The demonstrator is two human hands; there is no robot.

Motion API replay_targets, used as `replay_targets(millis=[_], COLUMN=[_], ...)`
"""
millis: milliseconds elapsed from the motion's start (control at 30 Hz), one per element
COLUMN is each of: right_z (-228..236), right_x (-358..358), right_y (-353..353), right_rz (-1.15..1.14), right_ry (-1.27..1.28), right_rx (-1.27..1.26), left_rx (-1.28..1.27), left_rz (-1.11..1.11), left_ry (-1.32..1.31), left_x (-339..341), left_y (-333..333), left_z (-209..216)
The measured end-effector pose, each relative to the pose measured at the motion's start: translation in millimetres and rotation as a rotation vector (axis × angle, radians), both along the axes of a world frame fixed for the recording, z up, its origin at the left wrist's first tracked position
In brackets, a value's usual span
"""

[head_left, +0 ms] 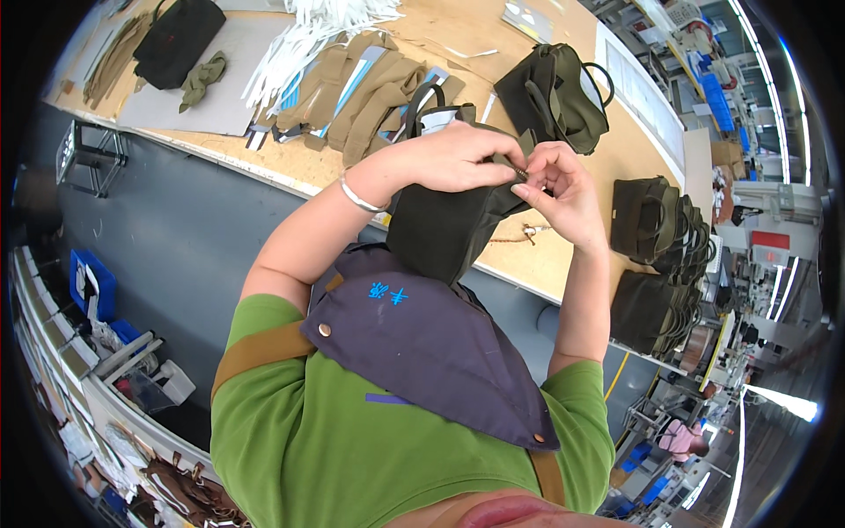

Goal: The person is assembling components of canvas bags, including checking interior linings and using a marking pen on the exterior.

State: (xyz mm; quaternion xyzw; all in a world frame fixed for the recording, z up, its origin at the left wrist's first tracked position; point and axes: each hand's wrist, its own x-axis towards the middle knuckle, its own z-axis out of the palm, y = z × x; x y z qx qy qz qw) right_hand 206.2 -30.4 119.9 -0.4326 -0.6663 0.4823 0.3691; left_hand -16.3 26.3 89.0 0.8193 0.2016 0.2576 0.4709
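Note:
A dark olive handbag [440, 224] is held up against my apron at the table's front edge. My left hand [462, 158] lies over the bag's top, its fingers closed on the upper edge. Close beside it, my right hand [563, 189] pinches the corner of the same edge, where a short toothed strip like a zipper end shows between the fingertips. One black handle [422, 99] stands up behind my left hand. The fingers cover part of the edge, so the exact grip of each fingertip is hidden.
Another olive bag [559, 97] stands open beyond my hands. More bags [656, 220] are stacked at the right. Brown fabric strips [374, 97] and white strips [299, 53] lie on the wooden table [528, 260]. A black bag [179, 42] sits far left.

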Motion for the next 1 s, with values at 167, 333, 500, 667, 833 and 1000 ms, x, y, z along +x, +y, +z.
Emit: replay_targets(millis=[167,333,500,667,833,1000], right_z=[0,-5,-7,2,7,18], right_x=[-1,6,14,15,15,8], right_y=[-4,-5,-5,-4,-3,-9], right_rz=[-0.061,-0.097,-0.074,-0.042,-0.034,-0.028], right_ry=[-0.137,-0.111,-0.044,-0.047,-0.074,-0.095], right_rx=[0.092,0.054,0.008,-0.101,-0.183,-0.251], left_rx=[-0.195,-0.366,-0.274,-0.196,-0.115,0.183], left_rz=[-0.108,-0.052,0.059,0.077,0.071,0.238], left_ry=[-0.112,-0.137,-0.243,-0.264,-0.239,0.119], left_x=[12,17,23,25,26,-3], left_y=[9,8,0,-6,-8,5], left_z=[-23,-24,-25,-24,-23,-1])
